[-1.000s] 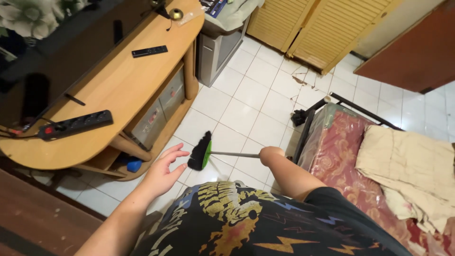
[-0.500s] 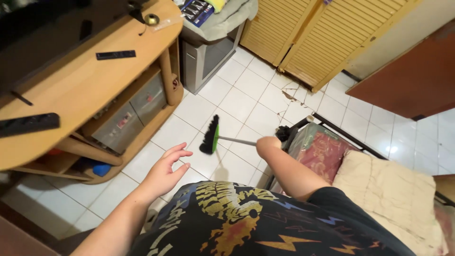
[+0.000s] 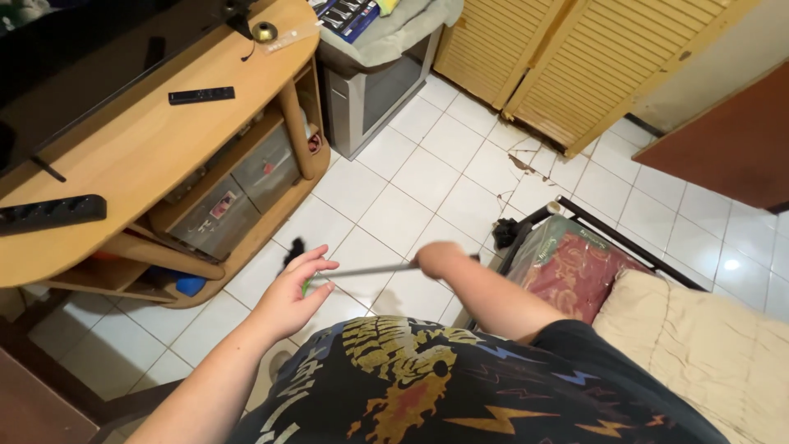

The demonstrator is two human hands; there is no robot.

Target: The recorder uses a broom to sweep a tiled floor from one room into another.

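Observation:
My right hand (image 3: 437, 258) grips the thin metal handle (image 3: 370, 270) of a broom and holds it out over the white tiled floor (image 3: 411, 197). The broom's black bristle head with a green base (image 3: 296, 251) sits low near the foot of the wooden TV stand (image 3: 156, 156), partly hidden behind my left hand. My left hand (image 3: 289, 296) hovers open with fingers spread, just in front of the broom head, holding nothing.
A TV, a remote (image 3: 201, 95) and a power strip (image 3: 51, 214) lie on the stand. A grey cabinet (image 3: 374, 78) stands beyond it, by yellow louvred doors (image 3: 567, 57). A bed with a black metal frame (image 3: 567, 267) is at right.
The broom head has swept left, from the open floor toward the TV stand's base, and now lies behind my left hand. My right hand moved slightly left with it.

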